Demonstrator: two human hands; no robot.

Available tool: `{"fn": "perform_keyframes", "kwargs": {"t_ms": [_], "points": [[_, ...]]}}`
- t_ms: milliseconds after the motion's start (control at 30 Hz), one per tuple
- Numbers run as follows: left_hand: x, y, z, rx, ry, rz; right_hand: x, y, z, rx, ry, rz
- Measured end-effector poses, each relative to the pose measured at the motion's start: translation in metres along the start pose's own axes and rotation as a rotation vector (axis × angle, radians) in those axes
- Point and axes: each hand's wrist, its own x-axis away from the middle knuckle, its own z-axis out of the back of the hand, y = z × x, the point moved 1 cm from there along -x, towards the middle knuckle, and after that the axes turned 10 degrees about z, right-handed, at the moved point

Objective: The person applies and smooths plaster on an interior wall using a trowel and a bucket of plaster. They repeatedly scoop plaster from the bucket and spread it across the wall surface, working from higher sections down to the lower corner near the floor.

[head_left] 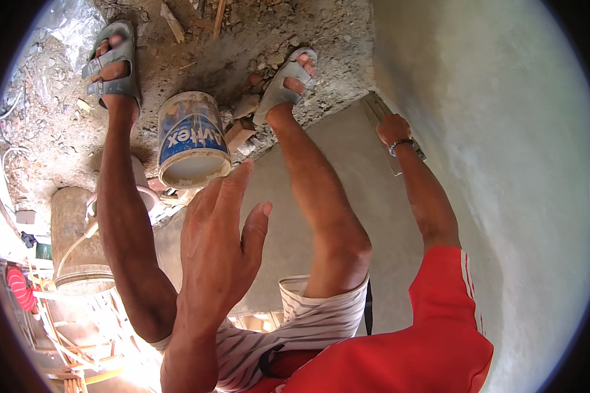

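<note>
My right hand is closed on a long, flat grey plastering float, its fingers wrapped round the top. The float lies against the smooth grey plastered surface, by the corner with the paler wall. My left hand is raised in the middle of the view, fingers stretched out and thumb apart, with nothing in it. Just beyond its fingertips stands a white bucket with a blue label and smeared sides. Its inside is only partly visible.
My sandalled feet rest on rubble-strewn ground. A dirty, pale bucket stands at the left beyond my leg, with another pail partly hidden. A wood block and stones lie beside the labelled bucket. Sticks clutter the lower left.
</note>
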Motion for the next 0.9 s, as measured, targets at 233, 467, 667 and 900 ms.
{"fn": "perform_keyframes", "kwargs": {"t_ms": [233, 467, 667, 900], "points": [[-0.002, -0.004, -0.009, 0.024, 0.068, -0.080, -0.019, 0.001, -0.019, 0.030, -0.017, -0.030], [-0.003, -0.002, -0.014, 0.010, 0.095, -0.097, -0.023, 0.018, -0.027, 0.039, -0.060, -0.017], [-0.006, 0.001, -0.017, 0.044, 0.084, -0.082, -0.011, 0.037, -0.040, 0.024, -0.073, -0.034], [-0.004, 0.003, -0.020, 0.088, 0.085, -0.123, 0.040, 0.062, -0.037, 0.063, -0.032, -0.006]]}}
